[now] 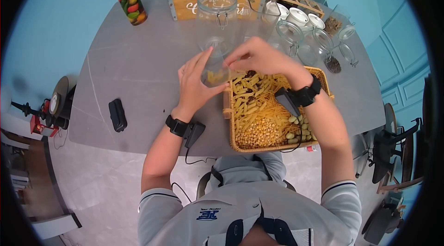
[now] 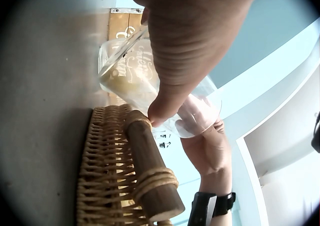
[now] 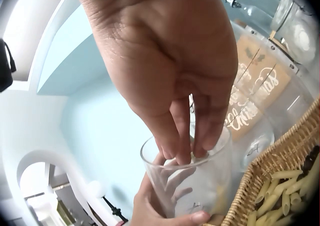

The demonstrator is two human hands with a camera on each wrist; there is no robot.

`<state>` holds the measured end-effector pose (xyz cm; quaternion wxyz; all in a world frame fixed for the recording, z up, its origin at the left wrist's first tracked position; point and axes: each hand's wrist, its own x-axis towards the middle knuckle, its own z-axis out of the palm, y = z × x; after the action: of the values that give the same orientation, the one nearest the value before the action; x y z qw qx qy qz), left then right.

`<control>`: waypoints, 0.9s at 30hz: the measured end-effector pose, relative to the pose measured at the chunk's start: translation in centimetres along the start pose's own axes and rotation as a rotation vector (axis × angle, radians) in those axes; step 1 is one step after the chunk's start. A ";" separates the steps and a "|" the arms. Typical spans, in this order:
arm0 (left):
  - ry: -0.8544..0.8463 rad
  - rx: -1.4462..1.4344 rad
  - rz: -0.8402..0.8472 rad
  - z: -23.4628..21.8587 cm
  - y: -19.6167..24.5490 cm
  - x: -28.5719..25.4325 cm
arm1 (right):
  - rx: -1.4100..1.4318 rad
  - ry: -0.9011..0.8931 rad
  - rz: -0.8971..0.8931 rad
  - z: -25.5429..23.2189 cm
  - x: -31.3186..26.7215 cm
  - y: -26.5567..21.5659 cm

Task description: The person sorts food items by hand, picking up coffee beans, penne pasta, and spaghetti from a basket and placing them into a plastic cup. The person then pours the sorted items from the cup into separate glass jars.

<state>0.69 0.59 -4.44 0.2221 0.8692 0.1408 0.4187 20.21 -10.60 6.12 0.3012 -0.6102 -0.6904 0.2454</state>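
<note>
My left hand (image 1: 194, 81) grips a clear glass (image 1: 220, 66) beside the left end of a wicker basket (image 1: 233, 136). Yellow pasta (image 1: 214, 77) shows inside the glass. The right hand (image 1: 263, 56) is over the glass; in the right wrist view its bunched fingertips (image 3: 184, 158) dip into the mouth of the glass (image 3: 200, 186). Whether they pinch anything is hidden. In the left wrist view the left thumb (image 2: 167, 103) lies against the glass, near the basket's handle (image 2: 155, 173). Penne (image 1: 252, 91), thin noodles, corn kernels (image 1: 259, 132) and pale green beans (image 1: 292, 136) lie in the basket.
A large lidded jar (image 1: 217, 19) stands beyond the hands, before a wooden crate (image 1: 185, 3). Open jars (image 1: 307, 51) and white canisters (image 1: 298, 16) are at the back right. A colourful filled jar (image 1: 132, 5) and a black case (image 1: 118, 114) are on the left.
</note>
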 end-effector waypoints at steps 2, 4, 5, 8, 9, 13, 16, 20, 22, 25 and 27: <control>0.005 0.005 -0.017 0.1 -0.1 -0.1 | 0.121 0.190 0.128 -0.5 -1.1 1.1; 0.010 0.002 -0.036 0.2 -0.2 -0.2 | 0.086 0.286 0.247 -0.5 -2.5 3.3; 0.014 0.000 -0.044 0.2 -0.3 -0.1 | -0.008 0.288 0.298 0.0 -3.1 4.9; 0.029 -0.022 -0.043 0.3 -0.7 0.1 | -0.177 0.141 0.347 1.8 -3.8 5.9; 0.035 -0.030 -0.040 0.3 -0.8 0.1 | -0.229 0.116 0.284 2.9 -3.8 5.8; 0.044 0.017 -0.028 0.0 -0.4 0.2 | -0.313 0.063 0.189 5.8 -3.1 5.3; 0.049 0.015 -0.029 -0.1 -0.3 0.4 | -0.389 0.093 0.139 6.8 -3.0 5.6; 0.047 -0.004 -0.032 0.1 -0.4 0.2 | -0.274 -0.019 0.265 6.0 -2.6 4.1; 0.045 0.006 -0.036 0.0 -0.4 0.2 | -0.283 0.074 0.180 6.6 -2.9 5.2; 0.041 0.012 -0.037 0.0 -0.3 0.2 | -0.324 0.154 0.085 7.2 -3.2 6.0; 0.038 0.013 -0.033 0.1 -0.4 0.2 | -0.306 0.122 0.102 7.0 -3.2 5.7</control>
<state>0.85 0.97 -4.52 0.2205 0.8601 0.1621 0.4304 19.39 -12.77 -3.15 0.2333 -0.6970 -0.6683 0.1150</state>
